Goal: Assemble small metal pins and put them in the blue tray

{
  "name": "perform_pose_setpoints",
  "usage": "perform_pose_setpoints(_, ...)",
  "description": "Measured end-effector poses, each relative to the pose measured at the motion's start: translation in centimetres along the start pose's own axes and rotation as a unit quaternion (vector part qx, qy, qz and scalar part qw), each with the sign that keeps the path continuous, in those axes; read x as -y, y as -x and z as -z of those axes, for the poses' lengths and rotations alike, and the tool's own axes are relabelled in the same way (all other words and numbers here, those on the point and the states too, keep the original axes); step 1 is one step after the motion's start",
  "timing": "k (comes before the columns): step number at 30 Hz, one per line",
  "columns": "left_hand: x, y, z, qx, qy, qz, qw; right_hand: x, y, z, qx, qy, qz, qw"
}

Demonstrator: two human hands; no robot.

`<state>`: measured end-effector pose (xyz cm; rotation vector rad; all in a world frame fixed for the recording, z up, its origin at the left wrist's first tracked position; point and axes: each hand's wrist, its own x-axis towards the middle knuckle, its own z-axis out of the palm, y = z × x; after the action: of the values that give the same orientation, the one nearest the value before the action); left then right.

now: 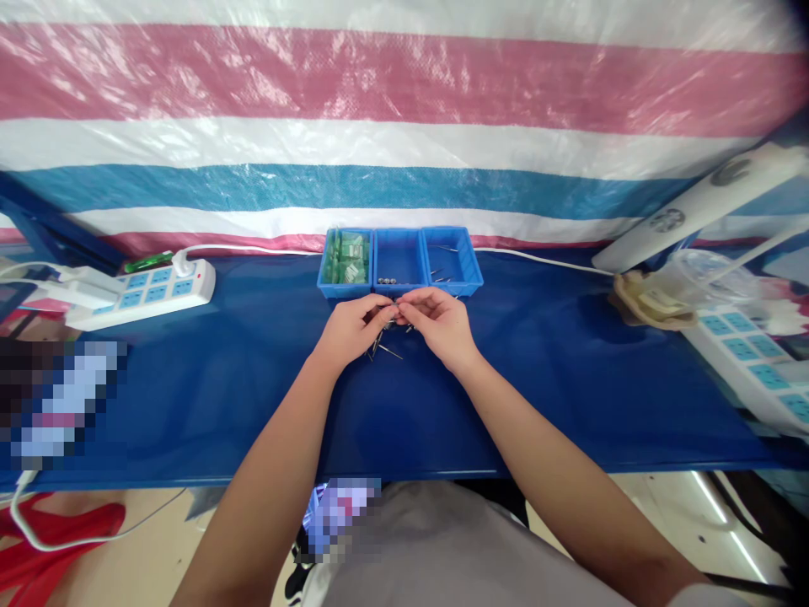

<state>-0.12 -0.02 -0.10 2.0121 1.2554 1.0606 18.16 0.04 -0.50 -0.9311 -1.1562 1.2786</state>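
My left hand (357, 327) and my right hand (441, 324) meet fingertip to fingertip just in front of three blue bins. Both are pinched closed; whatever sits between the fingers is too small and covered to name. Beneath them, several thin metal pins (387, 348) lie loose on the blue table (404, 421). The left bin (324, 288) contains green-tinted clear packets (347, 260). A few small round metal parts (387, 281) rest in the middle bin (399, 244). Some thin metal pieces (441, 276) lie in the right bin (468, 253).
A white power strip (145, 293) with plugs and cables stands at the left, near a pixelated device (69, 400). To the right are a clear plastic cup (708, 278), a white cylinder (688, 206) and another power strip (752, 362). Striped sheeting (404, 84) hangs behind the table.
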Motion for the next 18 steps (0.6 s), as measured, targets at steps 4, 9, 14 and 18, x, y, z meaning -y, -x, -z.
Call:
perform_pose_setpoints(4, 0.05, 0.04, -0.22, -0.014, 0.005, -0.006, 1.000, 0.11, -0.08, 0.18, -0.010, 0.008, -0.010, 1.000)
perform_pose_setpoints(9, -0.02, -0.16, -0.09, 0.003, 0.007, 0.003, 1.000, 0.77, 0.19, -0.01, 0.004, 0.011, -0.005, 1.000)
perform_pose_setpoints(14, -0.22, -0.15, 0.09, 0.008, 0.008, 0.013, 1.000, 0.59, 0.09, -0.02, 0.003, 0.009, 0.004, 1.000)
perform_pose_setpoints(18, -0.08, -0.06, -0.17, -0.009, 0.015, 0.003, 1.000, 0.31, -0.12, 0.18, -0.009, 0.006, 0.008, 1.000)
